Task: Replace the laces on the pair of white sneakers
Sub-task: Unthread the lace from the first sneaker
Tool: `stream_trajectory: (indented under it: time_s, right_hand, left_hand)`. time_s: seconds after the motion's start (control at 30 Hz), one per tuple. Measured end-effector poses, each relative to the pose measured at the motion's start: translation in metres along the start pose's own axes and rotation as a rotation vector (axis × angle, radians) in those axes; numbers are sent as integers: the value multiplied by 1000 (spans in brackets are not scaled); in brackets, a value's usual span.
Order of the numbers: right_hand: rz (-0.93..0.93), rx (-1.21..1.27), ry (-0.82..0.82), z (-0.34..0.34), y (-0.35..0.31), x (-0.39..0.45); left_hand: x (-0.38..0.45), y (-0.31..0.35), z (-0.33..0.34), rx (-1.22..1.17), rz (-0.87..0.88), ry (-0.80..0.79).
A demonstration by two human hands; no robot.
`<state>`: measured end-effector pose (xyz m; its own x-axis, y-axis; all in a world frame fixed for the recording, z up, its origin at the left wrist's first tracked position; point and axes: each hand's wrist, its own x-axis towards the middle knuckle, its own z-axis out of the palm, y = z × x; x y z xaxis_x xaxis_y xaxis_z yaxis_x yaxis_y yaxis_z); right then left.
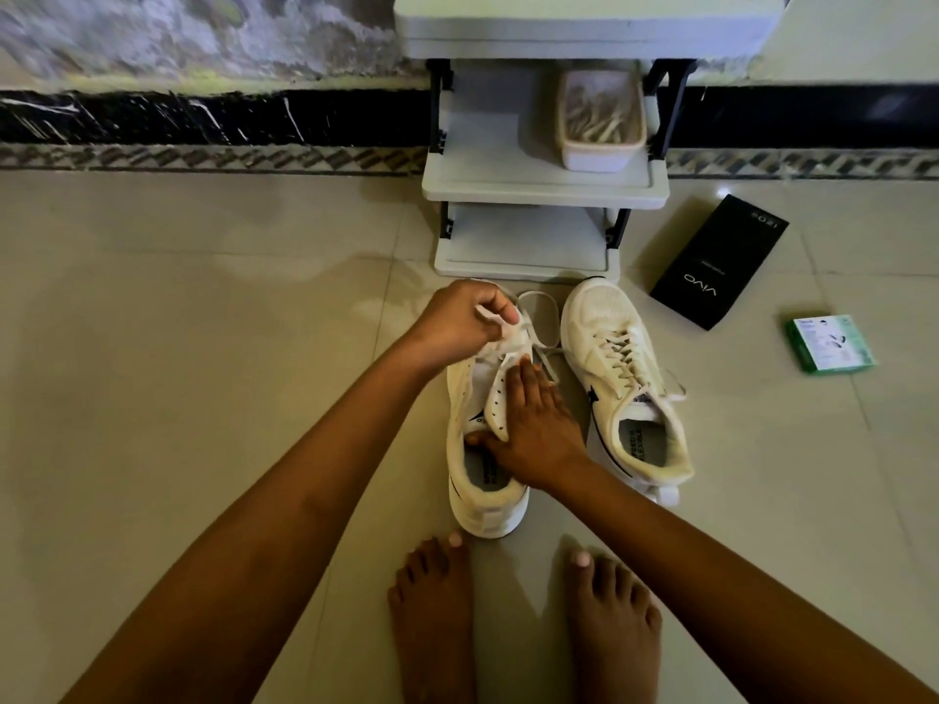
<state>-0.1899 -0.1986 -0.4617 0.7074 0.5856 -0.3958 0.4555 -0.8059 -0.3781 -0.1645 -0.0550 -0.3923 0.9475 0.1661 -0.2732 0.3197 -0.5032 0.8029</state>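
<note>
My right hand (533, 429) presses the near sneaker (482, 449) steady while my left hand (462, 317), at twelve o'clock, pinches its lace (538, 322) to draw it out.

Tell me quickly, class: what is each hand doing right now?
Left hand: closed, pinching the lace of the left sneaker.
Right hand: open, fingers flat, pressing on that sneaker.
</note>
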Motion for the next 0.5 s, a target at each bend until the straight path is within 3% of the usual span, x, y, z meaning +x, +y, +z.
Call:
stream_trajectory:
  time_s: [0.13,0.3,0.5]
  right_hand:
    - [3,41,25,1,1,0]
    - [-4,44,42,3,1,0]
    - [3,26,42,4,2,0]
  left_hand:
    - [4,-25,10,490,-137,-83]
    - [3,-34,18,484,-202,33]
    - [5,-35,37,713,-153,83]
